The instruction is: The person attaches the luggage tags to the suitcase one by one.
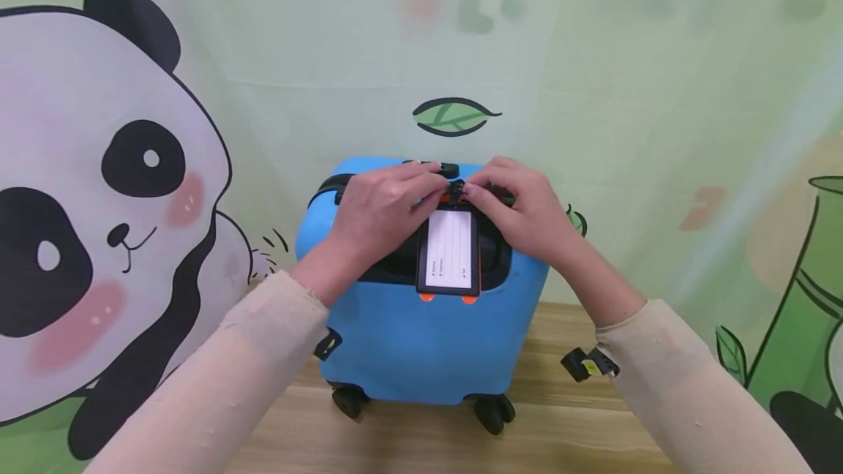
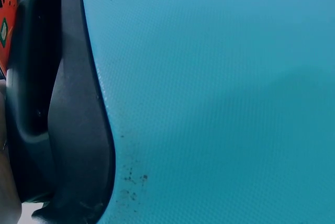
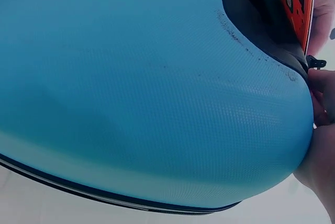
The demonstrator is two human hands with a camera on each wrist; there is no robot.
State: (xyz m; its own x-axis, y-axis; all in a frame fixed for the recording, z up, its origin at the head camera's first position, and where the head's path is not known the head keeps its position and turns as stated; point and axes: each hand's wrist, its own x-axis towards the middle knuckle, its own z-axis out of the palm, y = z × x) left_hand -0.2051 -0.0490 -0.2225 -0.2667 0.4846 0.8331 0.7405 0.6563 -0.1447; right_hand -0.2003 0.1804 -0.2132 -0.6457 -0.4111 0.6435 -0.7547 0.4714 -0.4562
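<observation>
A blue suitcase (image 1: 428, 342) stands upright, with a black handle recess (image 1: 388, 269) on its front. Over that recess hangs a luggage tag (image 1: 451, 251) with a white name card in a black frame; its orange back (image 3: 297, 12) shows in the right wrist view. My left hand (image 1: 388, 207) pinches the tag's black strap (image 1: 456, 187) from the left, near the suitcase top. From the right, my right hand (image 1: 523, 203) pinches the same strap between thumb and forefinger. The fingertips nearly meet there and partly hide the strap.
Black wheels (image 1: 490, 413) carry the suitcase on a wood-grain surface (image 1: 560, 401). Close behind it hangs a pale green cloth (image 1: 626, 93) printed with a panda and leaves. A black top handle (image 1: 450, 170) lies just beyond the fingers.
</observation>
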